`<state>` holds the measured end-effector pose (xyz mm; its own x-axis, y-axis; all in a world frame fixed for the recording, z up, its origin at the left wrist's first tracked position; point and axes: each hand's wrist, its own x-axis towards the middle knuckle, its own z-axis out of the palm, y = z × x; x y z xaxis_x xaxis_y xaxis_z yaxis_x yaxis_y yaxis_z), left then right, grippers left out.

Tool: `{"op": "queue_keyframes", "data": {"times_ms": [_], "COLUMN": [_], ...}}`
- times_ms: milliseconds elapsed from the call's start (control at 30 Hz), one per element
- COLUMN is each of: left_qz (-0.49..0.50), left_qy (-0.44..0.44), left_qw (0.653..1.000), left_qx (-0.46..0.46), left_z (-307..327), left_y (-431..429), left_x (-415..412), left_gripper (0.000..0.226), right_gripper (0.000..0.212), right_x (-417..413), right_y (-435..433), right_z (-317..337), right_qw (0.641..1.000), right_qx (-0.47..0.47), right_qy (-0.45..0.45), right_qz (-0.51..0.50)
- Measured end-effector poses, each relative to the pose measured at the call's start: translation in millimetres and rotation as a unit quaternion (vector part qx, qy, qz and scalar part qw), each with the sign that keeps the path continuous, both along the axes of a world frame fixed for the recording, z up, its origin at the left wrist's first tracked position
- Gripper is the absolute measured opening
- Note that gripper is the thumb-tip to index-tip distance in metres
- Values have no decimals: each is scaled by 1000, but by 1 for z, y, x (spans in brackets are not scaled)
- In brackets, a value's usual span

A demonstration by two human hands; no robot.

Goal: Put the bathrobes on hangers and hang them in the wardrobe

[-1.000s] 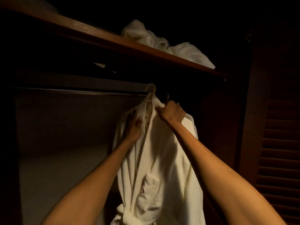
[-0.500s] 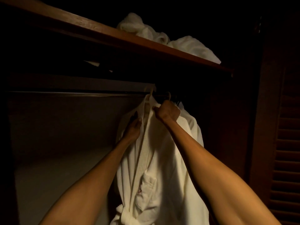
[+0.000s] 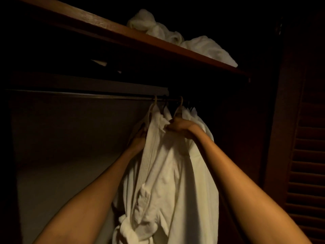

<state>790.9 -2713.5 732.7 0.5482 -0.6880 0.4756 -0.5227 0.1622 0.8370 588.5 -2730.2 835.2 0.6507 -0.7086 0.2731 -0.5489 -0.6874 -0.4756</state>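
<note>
My right hand (image 3: 181, 127) pinches the bathrobe (image 3: 168, 173) collar; my left hand (image 3: 139, 140) is half hidden, grip unclear — tugging could slip it off the hanger (image 3: 155, 102).

Wood shelf (image 3: 123, 35) runs across the top of the wardrobe, sloping down to the rt in this view. Toward its rt end lies a crumpled heap of white cloth (image 3: 175, 37), right at the front edge; can't tell if robe or towel. Below the shelf, a thin dark rail (image 3: 88, 95) runs horiz. Two pale hanger hooks sit over it, near each other: left hook (image 3: 155, 100), rt hook (image 3: 181, 101). White bathrobe (image 3: 167, 173) hangs from the left hook, 2nd robe (image 3: 202, 127) just behind it.
</note>
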Motion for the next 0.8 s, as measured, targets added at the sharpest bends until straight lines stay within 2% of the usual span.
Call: {"op": "queue_keyframes", "data": {"times_ms": [67,167,300,333,400,500,667,800], "left_qz": [3,3,-2,-8,-16,0,13,24], "left_qy": [23,38,57,58,58,48,30,12], "left_qw": [1000,999,998,998,998,999,999,1000], "left_qx": [-5,6,-33,-39,-35,2,12,16], "left_z": [0,0,0,0,-3,-8,-18,-24], "left_y": [5,12,18,21,23,24,32,39], "left_x": [-8,-19,-35,-40,-47,-43,-40,-47], "left_gripper": [51,55,80,79,64,59,49,51], "right_gripper": [55,55,47,44,38,30,33,39], "right_x": [-8,-14,-16,-14,-8,2,-1,-10], "right_y": [2,4,5,6,11,14,9,14], "right_z": [-7,-13,-30,-35,-45,-59,-67,-66], "right_qw": [1000,1000,995,992,988,986,986,982], "right_qx": [19,-6,-40,-58,-86,-80,-81,-112], "right_qy": [2,-25,-94,-107,-125,-145,-144,-152], "right_qz": [0,2,-12,-18,-20,-17,-19,-25]}}
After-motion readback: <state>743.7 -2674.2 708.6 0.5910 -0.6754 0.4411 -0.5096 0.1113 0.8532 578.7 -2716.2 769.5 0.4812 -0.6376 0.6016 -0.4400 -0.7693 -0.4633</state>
